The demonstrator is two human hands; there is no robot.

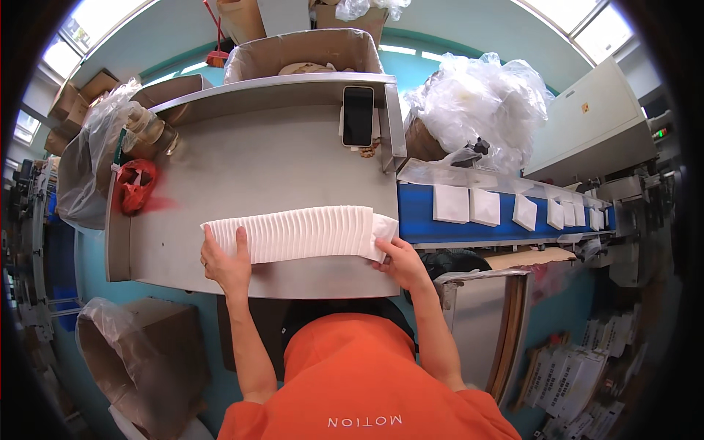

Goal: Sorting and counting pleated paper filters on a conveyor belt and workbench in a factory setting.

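A long row of folded white napkins (308, 233) lies on edge across the near part of the steel table, packed closely together. My left hand (226, 262) grips the row's left end, its thumb on the near side and its fingers around the end. At the right end, one white napkin (384, 224) sits tilted against the row. My right hand (400, 262) is closed on that napkin's near right edge, between thumb and fingers. Part of the right fingers is hidden behind the paper. More flat white napkins (450, 203) lie spaced out along a blue conveyor belt (416, 213) to the right.
The steel table (242, 147) has raised rims. A phone (358, 117) lies at its far right, a red plastic bag (137, 186) and clear bottle (150, 130) at its left. Beyond stand a cardboard box (249, 62) and clear plastic bags (484, 103). Another box (176, 345) is lower left.
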